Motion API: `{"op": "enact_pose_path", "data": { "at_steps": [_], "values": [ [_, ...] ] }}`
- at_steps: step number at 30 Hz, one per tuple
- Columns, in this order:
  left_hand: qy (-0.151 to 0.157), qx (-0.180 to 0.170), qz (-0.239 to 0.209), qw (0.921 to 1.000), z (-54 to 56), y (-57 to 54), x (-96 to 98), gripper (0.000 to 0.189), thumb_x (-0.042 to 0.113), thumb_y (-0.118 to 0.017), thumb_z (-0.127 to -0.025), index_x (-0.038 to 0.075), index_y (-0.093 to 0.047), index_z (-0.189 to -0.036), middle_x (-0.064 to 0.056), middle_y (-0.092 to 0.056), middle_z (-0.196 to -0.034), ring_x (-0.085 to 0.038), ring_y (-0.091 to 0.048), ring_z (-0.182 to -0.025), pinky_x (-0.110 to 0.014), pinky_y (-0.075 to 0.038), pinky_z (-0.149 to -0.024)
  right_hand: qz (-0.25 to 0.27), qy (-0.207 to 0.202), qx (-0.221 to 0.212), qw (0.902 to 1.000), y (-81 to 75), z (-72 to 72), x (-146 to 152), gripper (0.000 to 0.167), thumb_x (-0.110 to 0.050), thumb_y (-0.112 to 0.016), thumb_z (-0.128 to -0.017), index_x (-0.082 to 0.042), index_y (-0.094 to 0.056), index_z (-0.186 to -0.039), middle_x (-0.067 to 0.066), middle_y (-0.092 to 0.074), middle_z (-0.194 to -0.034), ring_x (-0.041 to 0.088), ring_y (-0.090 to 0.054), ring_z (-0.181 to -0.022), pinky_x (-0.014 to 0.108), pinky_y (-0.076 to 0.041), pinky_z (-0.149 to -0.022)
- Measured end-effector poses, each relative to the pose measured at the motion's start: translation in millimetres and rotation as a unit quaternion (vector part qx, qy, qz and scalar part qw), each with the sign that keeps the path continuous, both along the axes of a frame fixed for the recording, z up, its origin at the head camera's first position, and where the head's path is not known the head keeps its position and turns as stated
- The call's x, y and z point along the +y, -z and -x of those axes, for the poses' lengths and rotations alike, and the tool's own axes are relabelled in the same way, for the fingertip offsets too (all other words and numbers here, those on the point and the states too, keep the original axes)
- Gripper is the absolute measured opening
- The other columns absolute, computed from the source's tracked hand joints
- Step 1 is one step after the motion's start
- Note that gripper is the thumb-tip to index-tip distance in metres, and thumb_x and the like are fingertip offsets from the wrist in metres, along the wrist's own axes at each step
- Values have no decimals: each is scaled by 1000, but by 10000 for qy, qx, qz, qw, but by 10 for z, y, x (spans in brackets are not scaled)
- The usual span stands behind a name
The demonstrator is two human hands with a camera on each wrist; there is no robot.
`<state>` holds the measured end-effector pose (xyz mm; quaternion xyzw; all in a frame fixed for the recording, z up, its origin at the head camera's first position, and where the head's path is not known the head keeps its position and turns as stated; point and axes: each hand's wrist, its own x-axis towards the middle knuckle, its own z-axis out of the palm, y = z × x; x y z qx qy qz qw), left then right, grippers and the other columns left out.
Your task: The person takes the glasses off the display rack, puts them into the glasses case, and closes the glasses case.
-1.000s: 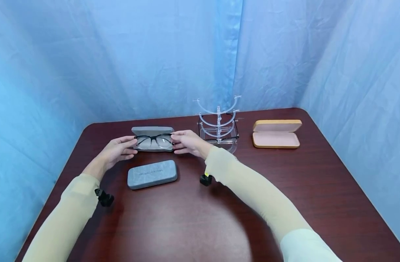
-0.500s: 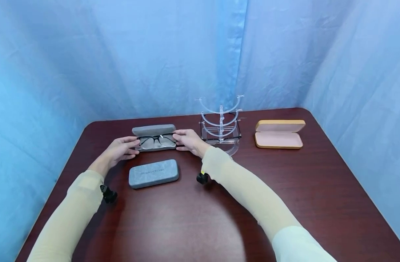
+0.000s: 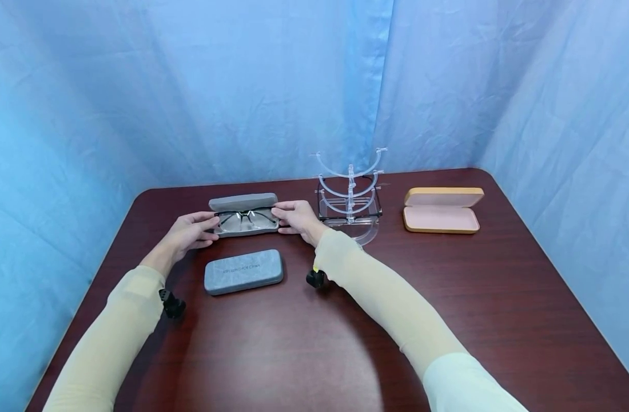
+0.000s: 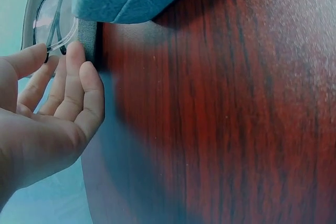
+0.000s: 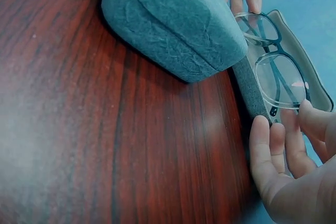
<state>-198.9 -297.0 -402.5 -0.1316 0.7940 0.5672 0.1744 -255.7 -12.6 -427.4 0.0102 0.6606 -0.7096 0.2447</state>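
Note:
A pair of black-framed glasses (image 3: 248, 214) with clear lower rims is held level, with folded temples showing through the lenses. Behind and beneath it lies an open grey glasses case (image 3: 242, 201), its lid raised at the back. My left hand (image 3: 188, 233) pinches the left end of the frame between thumb and fingers. At the opposite end, my right hand (image 3: 300, 220) pinches the frame likewise. The right wrist view shows the glasses (image 5: 282, 80) overlapping the case's inside, with lower fingers close to its front wall (image 5: 247, 85).
A closed blue-grey glasses case (image 3: 244, 272) lies just in front of the hands. To the right stands a clear tiered display stand (image 3: 351, 194) with dark-framed glasses (image 3: 380, 206) on a lower tier. An open yellow case (image 3: 441, 219) with pink lining sits farther right on the wooden table (image 3: 474, 297).
Both hands have lowered the glasses into the open grey case's outline and tilted them, so the folded temples show more. The whole scene has shifted slightly right as the head camera moved.

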Motion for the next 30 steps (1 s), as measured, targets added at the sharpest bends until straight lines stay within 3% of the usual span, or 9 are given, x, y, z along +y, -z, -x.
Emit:
{"op": "enact_pose_path", "data": {
  "at_steps": [14, 21, 30],
  "values": [
    [-256, 66, 288, 9992, 29, 27, 59, 61, 35, -59, -104, 10, -41, -156, -17, -53, -145, -7, -69, -84, -26, -59, -82, -301, 95, -88, 9995, -24, -10, 22, 35, -13, -71, -98, -1, -66, -131, 16, -71, -118, 18, -64, -74, 38, -62, -77],
    [-184, 30, 307, 9994, 9, 25, 56, 56, 30, -57, -106, 8, -41, -155, -15, -52, -139, -9, -68, -86, -26, -59, -81, -318, 147, -190, 9992, 0, 7, 16, 32, -16, -70, -98, -2, -68, -126, 14, -71, -115, 18, -66, -73, 37, -62, -73],
    [-122, -57, 222, 9997, -5, -1, 52, 59, 33, -56, -106, 9, -38, -157, -16, -49, -144, -11, -68, -91, -25, -58, -84, -273, 105, -197, 9994, 3, 16, 34, 32, -25, -67, -101, -4, -70, -126, 14, -71, -117, 19, -66, -74, 35, -62, -73]
  ]
}}
